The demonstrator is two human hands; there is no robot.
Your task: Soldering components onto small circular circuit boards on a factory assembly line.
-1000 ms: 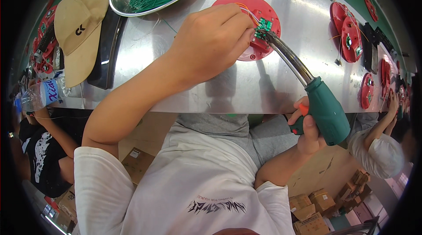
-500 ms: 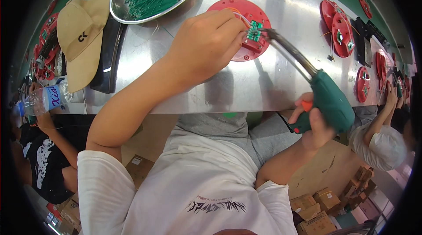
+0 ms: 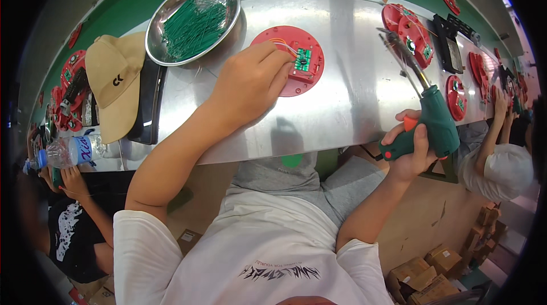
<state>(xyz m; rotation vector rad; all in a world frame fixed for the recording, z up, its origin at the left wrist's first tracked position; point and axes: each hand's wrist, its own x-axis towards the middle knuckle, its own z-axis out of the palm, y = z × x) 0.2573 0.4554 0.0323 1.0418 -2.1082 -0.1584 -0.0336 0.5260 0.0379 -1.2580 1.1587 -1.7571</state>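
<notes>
My right hand (image 3: 416, 154) is wrapped round the grip of a green soldering gun (image 3: 440, 120) with an orange trigger. The gun's metal tip points up and away, to the right of a round red plastic disc (image 3: 315, 48), not touching it. Closed in a pinch, my left hand (image 3: 250, 80) rests over the disc's left side; what its fingertips hold is hidden. Beside those fingertips a small green circuit board (image 3: 303, 60) sits on the disc, with thin white and orange wires (image 3: 283, 44) running to it.
On the metal table (image 3: 336, 117), a steel bowl (image 3: 233, 5) of green wires (image 3: 194, 28) stands at the back left, beside a tan cap (image 3: 117, 80). A plastic bottle (image 3: 65, 151) lies further left. More red discs (image 3: 407, 31) lie to the right. Co-workers' hands show at both sides.
My right hand has drawn the soldering gun's tip off the circuit board, to the right. The left hand stays at the disc. The whole view has shifted a little.
</notes>
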